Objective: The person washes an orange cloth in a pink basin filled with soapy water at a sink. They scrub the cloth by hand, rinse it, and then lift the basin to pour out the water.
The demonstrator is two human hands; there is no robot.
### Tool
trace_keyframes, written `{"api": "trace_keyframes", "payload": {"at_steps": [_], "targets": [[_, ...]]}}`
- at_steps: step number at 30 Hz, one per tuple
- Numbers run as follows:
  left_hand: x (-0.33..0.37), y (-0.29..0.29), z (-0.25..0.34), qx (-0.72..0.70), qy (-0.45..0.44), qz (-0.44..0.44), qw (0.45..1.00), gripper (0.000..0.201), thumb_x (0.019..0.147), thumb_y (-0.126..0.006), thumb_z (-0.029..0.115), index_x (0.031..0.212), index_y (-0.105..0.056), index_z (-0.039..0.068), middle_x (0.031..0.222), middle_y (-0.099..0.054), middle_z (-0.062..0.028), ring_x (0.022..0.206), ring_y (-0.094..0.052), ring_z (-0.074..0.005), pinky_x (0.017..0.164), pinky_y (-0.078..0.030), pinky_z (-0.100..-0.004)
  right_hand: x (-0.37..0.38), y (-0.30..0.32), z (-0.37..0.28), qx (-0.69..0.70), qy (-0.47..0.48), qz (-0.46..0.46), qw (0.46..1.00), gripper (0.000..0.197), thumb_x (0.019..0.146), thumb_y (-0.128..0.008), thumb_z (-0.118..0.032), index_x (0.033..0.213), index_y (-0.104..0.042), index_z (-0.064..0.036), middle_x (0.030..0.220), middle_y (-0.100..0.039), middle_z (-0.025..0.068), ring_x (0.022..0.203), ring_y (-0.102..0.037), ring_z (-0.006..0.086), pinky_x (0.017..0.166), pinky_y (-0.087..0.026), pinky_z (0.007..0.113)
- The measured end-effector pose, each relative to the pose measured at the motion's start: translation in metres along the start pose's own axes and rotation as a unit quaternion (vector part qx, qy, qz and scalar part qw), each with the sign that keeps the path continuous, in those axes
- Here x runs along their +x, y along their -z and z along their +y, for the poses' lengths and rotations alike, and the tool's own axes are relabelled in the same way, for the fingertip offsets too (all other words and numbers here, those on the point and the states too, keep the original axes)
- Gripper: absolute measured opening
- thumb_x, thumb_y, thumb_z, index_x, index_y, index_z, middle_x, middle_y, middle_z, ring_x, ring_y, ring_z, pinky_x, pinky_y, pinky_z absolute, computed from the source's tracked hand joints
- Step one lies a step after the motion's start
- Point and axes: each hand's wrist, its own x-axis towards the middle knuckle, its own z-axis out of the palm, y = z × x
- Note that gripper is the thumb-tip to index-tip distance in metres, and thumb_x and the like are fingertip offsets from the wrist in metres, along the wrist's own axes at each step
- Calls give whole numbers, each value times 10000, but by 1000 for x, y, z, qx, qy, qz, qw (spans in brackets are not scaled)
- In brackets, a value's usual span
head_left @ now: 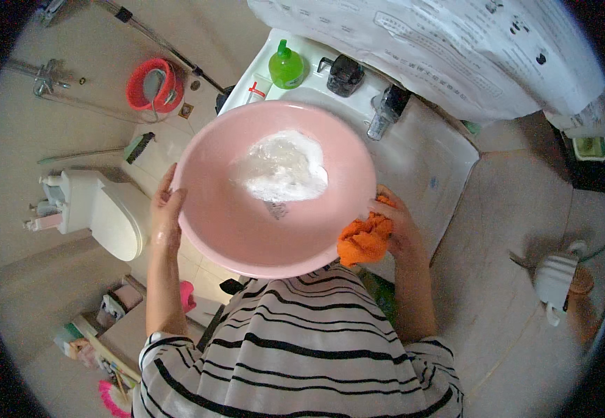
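Note:
A wide pink plastic basin is held up in front of me, over the near part of the sink counter. My left hand grips its left rim, thumb on the inner side. At the right rim, my right hand grips the basin's edge and also holds a crumpled orange cloth, which hangs against the outside of the basin. Inside the basin lies a bright white patch; whether it is foam or light on water I cannot tell.
Beyond the basin, the white sink counter carries a green pump bottle, a dark cup and a faucet. To the left stand a white toilet, a red bucket and a brush. A shelf sits lower left.

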Motion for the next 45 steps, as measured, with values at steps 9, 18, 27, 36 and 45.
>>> {"api": "trace_keyframes", "payload": {"at_steps": [9,18,27,36,45], "targets": [[-9,-47,67,32,-62,-31,997,589,817,-483,12,1356,-257,-64,1093,-584,-171,937,-598,-178,814,-475,-267,32,44,69,96,38,25,994,205,758,-623,-70,956,-581,-38,902,-598,64,816,-607,206,751,-503,302],[-11,-101,92,111,-36,-75,990,589,823,-516,80,1361,-296,-14,1020,-598,-100,780,-579,-87,671,-465,-206,46,70,106,285,-18,-66,956,505,771,-607,-123,1239,-441,-34,1011,-611,90,871,-614,220,820,-502,352],[-1,-143,109,161,-19,-115,980,549,824,-514,107,1341,-357,9,762,-578,-1,587,-499,-33,530,-396,-167,76,95,124,319,-66,-152,933,555,814,-572,-146,1316,-358,-45,1184,-546,112,1002,-575,258,862,-493,379],[11,-184,131,157,-22,-167,973,509,853,-524,90,1323,-361,-17,775,-598,-43,541,-538,-70,510,-478,-193,84,73,131,370,-177,-104,906,538,903,-389,-86,1395,-174,-36,1287,-439,163,1100,-513,273,918,-454,371],[15,-214,148,173,-5,-238,956,506,873,-527,86,1323,-336,-42,747,-597,-76,545,-579,-103,542,-502,-213,53,29,71,275,-252,-58,926,516,929,-386,-98,1399,-181,-40,1280,-455,166,1106,-512,258,932,-441,361]]}}
